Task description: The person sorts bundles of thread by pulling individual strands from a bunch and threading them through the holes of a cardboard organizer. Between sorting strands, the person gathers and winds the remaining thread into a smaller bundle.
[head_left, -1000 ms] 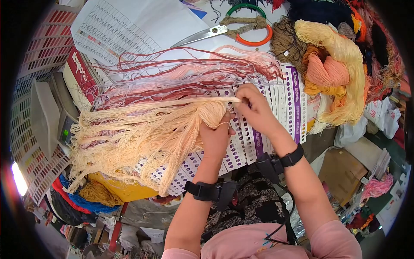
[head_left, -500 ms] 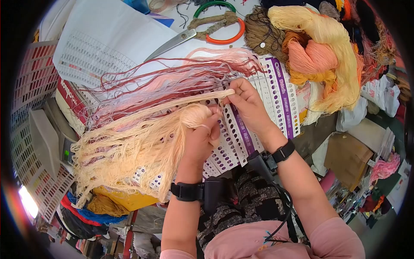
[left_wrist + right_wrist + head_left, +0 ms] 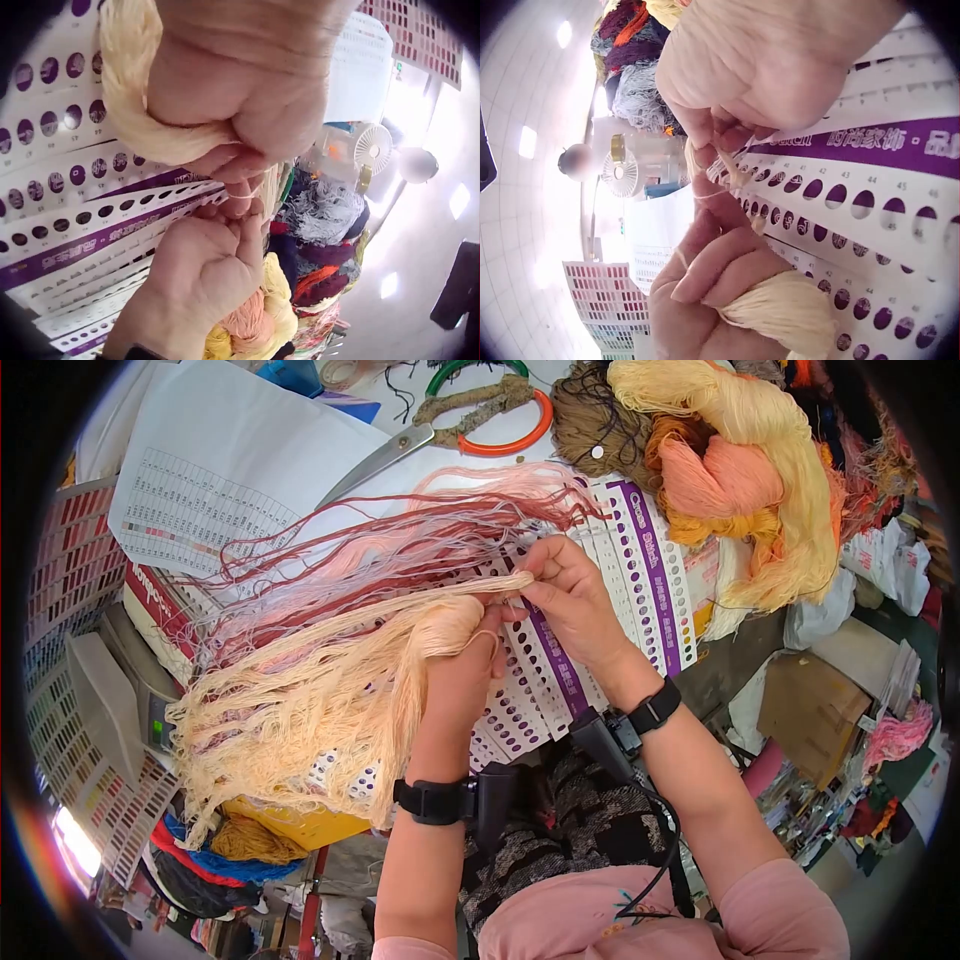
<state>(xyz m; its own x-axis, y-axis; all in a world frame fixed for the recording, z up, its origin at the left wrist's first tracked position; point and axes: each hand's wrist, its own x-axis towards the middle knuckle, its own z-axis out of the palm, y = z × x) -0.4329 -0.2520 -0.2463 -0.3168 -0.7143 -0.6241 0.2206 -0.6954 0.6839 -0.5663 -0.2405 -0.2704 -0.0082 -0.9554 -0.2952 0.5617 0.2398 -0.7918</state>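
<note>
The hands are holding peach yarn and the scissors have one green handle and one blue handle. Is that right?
Almost: the head view shows the scissors have an orange-red handle, not blue. The other is green, and the left hand and right hand do hold peach yarn.

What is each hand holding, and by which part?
The left hand grips the cream yarn around its thick, bunched part; the right hand pinches a slim cream bundle at its end.
</note>
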